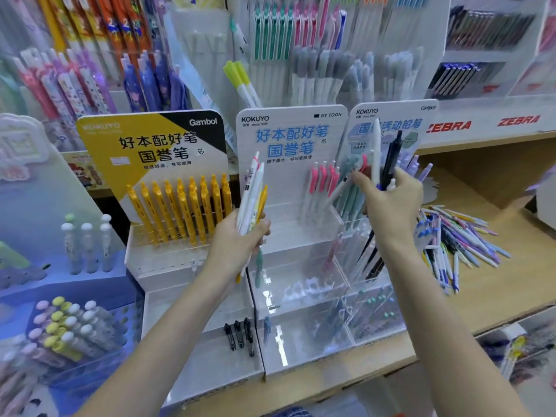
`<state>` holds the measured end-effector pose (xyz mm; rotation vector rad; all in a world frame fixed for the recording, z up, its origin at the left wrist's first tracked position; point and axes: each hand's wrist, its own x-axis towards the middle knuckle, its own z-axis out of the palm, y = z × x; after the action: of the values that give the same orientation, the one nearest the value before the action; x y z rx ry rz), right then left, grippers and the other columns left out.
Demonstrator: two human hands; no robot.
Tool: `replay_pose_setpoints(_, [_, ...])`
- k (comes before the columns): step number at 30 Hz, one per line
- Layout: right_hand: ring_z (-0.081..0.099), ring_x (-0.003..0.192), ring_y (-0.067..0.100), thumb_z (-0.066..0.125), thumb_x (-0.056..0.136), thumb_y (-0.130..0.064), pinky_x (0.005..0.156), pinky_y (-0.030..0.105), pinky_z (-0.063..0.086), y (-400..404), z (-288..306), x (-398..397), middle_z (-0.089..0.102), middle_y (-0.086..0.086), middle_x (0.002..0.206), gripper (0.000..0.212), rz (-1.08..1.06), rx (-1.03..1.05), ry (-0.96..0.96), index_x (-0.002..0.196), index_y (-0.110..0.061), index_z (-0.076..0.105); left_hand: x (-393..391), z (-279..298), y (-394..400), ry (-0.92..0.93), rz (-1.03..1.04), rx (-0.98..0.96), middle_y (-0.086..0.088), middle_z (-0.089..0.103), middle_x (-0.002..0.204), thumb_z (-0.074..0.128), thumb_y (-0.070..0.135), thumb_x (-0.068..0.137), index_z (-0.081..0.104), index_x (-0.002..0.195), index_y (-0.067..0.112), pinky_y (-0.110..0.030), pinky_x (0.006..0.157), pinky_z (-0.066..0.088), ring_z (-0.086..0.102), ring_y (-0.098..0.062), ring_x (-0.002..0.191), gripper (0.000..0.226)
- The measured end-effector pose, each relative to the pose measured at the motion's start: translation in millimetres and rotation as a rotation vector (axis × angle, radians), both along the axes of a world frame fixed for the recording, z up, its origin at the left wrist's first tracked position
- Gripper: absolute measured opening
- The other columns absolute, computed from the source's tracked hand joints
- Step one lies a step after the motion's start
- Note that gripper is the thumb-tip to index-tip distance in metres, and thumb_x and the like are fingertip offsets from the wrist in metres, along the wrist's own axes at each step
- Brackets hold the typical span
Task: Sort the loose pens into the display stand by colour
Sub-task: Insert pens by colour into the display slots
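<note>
Both hands are holding pens above the front of the wooden shelf (496, 284). Going left to right: the left hand (240, 239) is gripping a bunch of white pens (251, 200) with one yellow pen (262, 203) among them, fingers curled round the barrels, just in front of the gap between the yellow-pen stand (156, 266) and the white display stand (298, 236). The right hand (391, 200) is clutching several upright pens, a white one (376, 152) and a dark one (391, 158) plainly showing, while its fingertips are pinching a pink-clipped pen (359, 170) at the row of pink pens (323, 179) in the white stand's back tier.

To do this step well, I judge the pink-clipped pen should be going tip down into the pink row, kept upright beside its neighbours, with the other pens held tight so none slips. The yellow one probably belongs with the yellow row (180, 206) on the left.

The loose pile of pens (457, 245) is lying on the shelf towards its right edge, just right of the right wrist and well apart from the left hand.
</note>
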<state>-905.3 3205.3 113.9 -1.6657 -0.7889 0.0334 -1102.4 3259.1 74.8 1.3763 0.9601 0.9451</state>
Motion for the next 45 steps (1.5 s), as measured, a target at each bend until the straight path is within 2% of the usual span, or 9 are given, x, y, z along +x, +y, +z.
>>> replay_pose_setpoints(4, [0.046, 0.051, -0.002, 0.074, 0.079, -0.021, 0.052, 0.011, 0.035, 16.4, -9.1, -6.4, 0.048, -0.011, 0.054, 0.019, 0.028, 0.068, -0.1, 0.071, -0.014, 0.059, 9.2, -2.7, -2.6, 0.022, 0.011, -0.008, -0.001, 0.058, 0.071, 0.06, 0.014, 0.088, 0.059, 0.093, 0.017, -0.017, 0.05, 0.042, 0.049, -0.008, 0.059, 0.006])
replay_pose_setpoints(7, [0.046, 0.05, -0.005, 0.073, 0.08, -0.02, 0.051, 0.008, 0.034, 21.3, -15.3, -7.5, 0.044, -0.013, 0.053, 0.022, 0.055, 0.028, -0.159, 0.07, -0.013, 0.055, 12.9, -5.6, -2.4, 0.021, 0.037, -0.031, -0.001, 0.058, 0.071, 0.061, 0.014, 0.088, 0.059, 0.091, 0.019, -0.016, 0.049, 0.042, 0.049, -0.009, 0.06, 0.006])
replay_pose_setpoints(13, [0.041, 0.049, 0.01, 0.072, 0.081, -0.022, 0.051, 0.012, 0.035, 19.3, -16.6, -5.1, 0.049, -0.002, 0.056, 0.021, 0.078, -0.017, -0.206, 0.072, -0.009, 0.058, 13.5, -12.3, -1.3, 0.038, 0.067, -0.026, -0.002, 0.058, 0.071, 0.061, 0.014, 0.088, 0.059, 0.095, 0.015, -0.019, 0.051, 0.042, 0.051, -0.01, 0.061, 0.007])
replay_pose_setpoints(18, [0.038, 0.048, 0.007, 0.073, 0.08, -0.021, 0.049, 0.011, 0.033, 10.3, -21.7, -4.7, 0.049, 0.001, 0.056, 0.027, 0.069, -0.046, -0.215, 0.071, -0.001, 0.058, 18.1, -16.4, -3.7, 0.033, 0.064, -0.037, -0.001, 0.058, 0.069, 0.06, 0.012, 0.088, 0.059, 0.1, 0.012, -0.018, 0.05, 0.042, 0.049, -0.009, 0.058, 0.012])
replay_pose_setpoints(22, [0.038, 0.052, 0.015, 0.07, 0.083, -0.025, 0.047, 0.016, 0.029, 19.6, -28.7, -6.9, 0.049, 0.001, 0.059, 0.027, 0.05, -0.169, -0.234, 0.071, -0.008, 0.053, 22.8, -14.9, -3.6, 0.026, 0.047, -0.031, -0.002, 0.058, 0.071, 0.06, 0.012, 0.089, 0.059, 0.101, 0.011, -0.016, 0.049, 0.042, 0.049, -0.006, 0.056, 0.012])
replay_pose_setpoints(24, [0.039, 0.054, 0.015, 0.067, 0.085, -0.027, 0.051, 0.028, 0.032, 28.1, -33.8, -12.1, 0.047, -0.003, 0.06, 0.026, 0.029, -0.224, -0.234, 0.072, -0.011, 0.051, 23.9, -13.9, -4.4, 0.027, 0.038, -0.026, -0.002, 0.058, 0.072, 0.06, 0.013, 0.089, 0.059, 0.103, 0.009, -0.016, 0.048, 0.041, 0.05, -0.004, 0.055, 0.015])
replay_pose_setpoints(29, [0.043, 0.063, 0.017, 0.059, 0.091, -0.032, 0.06, 0.027, 0.029, 38.2, -42.3, -23.4, 0.047, -0.004, 0.067, 0.023, -0.036, -0.283, -0.231, 0.08, -0.011, 0.055, 18.4, -10.9, -6.8, -0.001, 0.028, -0.02, -0.001, 0.058, 0.069, 0.06, 0.011, 0.088, 0.058, 0.105, 0.009, -0.017, 0.048, 0.04, 0.049, -0.004, 0.054, 0.017])
replay_pose_setpoints(40, [0.056, 0.073, 0.027, 0.064, 0.088, -0.03, 0.065, 0.038, 0.047, 39.2, -36.8, -19.5, 0.059, 0.01, 0.078, 0.027, -0.032, -0.392, -0.164, 0.086, -0.003, 0.06, 2.7, -8.1, -9.9, -0.017, 0.003, -0.041, 0.002, 0.058, 0.066, 0.06, 0.011, 0.088, 0.061, 0.098, 0.007, -0.017, 0.046, 0.038, 0.048, -0.007, 0.056, 0.01])
replay_pose_setpoints(45, [0.053, 0.063, 0.019, 0.068, 0.084, -0.03, 0.057, 0.029, 0.044, 16.0, -21.1, -19.8, 0.057, 0.001, 0.067, 0.025, 0.016, -0.187, -0.163, 0.082, -0.006, 0.061, -5.5, -3.7, -12.4, -0.173, -0.161, -0.172, 0.0, 0.057, 0.07, 0.054, 0.006, 0.09, 0.063, 0.095, 0.009, -0.016, 0.044, 0.036, 0.046, -0.006, 0.055, 0.011])
